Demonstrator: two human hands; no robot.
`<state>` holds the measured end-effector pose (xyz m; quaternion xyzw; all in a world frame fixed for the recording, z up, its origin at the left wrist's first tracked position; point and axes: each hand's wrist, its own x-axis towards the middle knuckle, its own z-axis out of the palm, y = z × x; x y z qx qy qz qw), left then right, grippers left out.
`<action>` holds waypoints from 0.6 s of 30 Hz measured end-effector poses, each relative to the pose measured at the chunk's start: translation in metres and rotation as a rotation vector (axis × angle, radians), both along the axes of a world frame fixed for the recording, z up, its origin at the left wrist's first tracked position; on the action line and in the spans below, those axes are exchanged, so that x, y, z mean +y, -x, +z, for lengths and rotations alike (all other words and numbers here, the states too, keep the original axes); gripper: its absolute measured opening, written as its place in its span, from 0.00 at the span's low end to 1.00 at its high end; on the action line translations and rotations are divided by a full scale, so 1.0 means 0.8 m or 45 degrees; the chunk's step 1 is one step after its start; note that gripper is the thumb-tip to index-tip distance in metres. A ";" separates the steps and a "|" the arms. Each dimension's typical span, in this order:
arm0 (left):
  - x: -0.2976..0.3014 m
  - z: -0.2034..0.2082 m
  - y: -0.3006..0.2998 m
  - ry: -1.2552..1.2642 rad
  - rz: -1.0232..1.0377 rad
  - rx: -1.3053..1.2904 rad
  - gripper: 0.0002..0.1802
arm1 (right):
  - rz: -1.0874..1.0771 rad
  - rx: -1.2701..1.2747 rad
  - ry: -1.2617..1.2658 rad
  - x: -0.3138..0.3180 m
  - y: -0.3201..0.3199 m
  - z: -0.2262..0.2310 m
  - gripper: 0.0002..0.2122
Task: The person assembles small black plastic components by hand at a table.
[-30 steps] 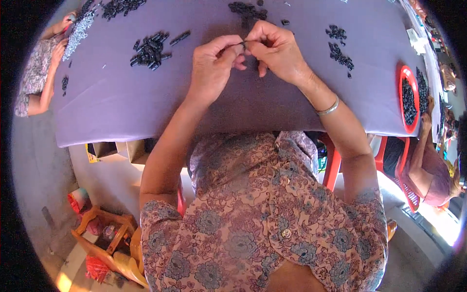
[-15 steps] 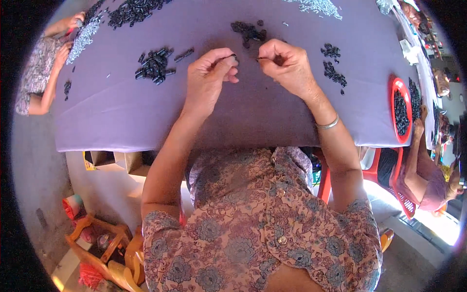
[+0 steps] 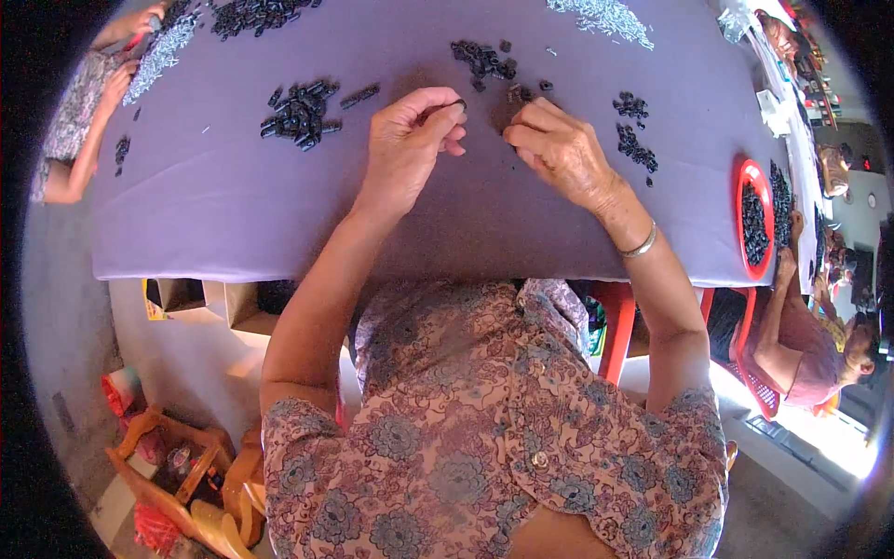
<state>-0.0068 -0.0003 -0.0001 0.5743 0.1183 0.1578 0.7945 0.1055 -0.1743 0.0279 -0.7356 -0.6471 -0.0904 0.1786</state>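
My left hand point(image 3: 410, 144) is closed in a pinch, and the dark edge of a small black piece point(image 3: 461, 104) shows at its fingertips. Across a narrow gap, my right hand point(image 3: 563, 154) is turned back-up with its fingers curled together; whatever they hold, if anything, is hidden. Just beyond the hands lies a loose group of small black parts point(image 3: 484, 61), with a few more point(image 3: 520, 92) close to my right knuckles. A heap of longer black cylindrical pieces point(image 3: 300, 114) sits left of my left hand. Small black parts point(image 3: 637, 147) are scattered to the right.
A purple cloth point(image 3: 214, 224) covers the table. Silvery small pieces point(image 3: 605, 19) and a black heap point(image 3: 256, 14) lie at the far side. A red-rimmed basin point(image 3: 741, 219) of black parts stands right. Other people sit at left point(image 3: 79, 112) and right point(image 3: 792, 345).
My right hand has rolled over so its back faces up, and it sits slightly lower and farther right. My left hand keeps its pinch. The whole view has shifted a little.
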 end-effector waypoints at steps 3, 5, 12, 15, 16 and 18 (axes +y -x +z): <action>0.000 0.001 0.000 0.001 0.010 0.004 0.10 | 0.016 0.108 -0.120 -0.006 0.003 -0.003 0.10; -0.002 0.004 0.001 0.018 0.026 0.038 0.10 | -0.066 0.247 -0.191 -0.011 0.004 -0.005 0.09; -0.001 0.000 0.000 -0.003 0.000 0.025 0.09 | -0.270 0.510 -0.245 -0.006 0.009 -0.006 0.08; 0.000 0.000 -0.001 -0.014 0.004 0.016 0.09 | -0.265 0.449 -0.180 -0.003 0.012 -0.010 0.08; 0.000 0.000 -0.002 -0.018 -0.010 0.021 0.09 | -0.265 0.446 -0.181 -0.002 0.012 -0.011 0.08; -0.001 0.002 -0.002 -0.022 -0.025 0.026 0.08 | -0.247 0.294 -0.161 -0.001 0.012 -0.012 0.08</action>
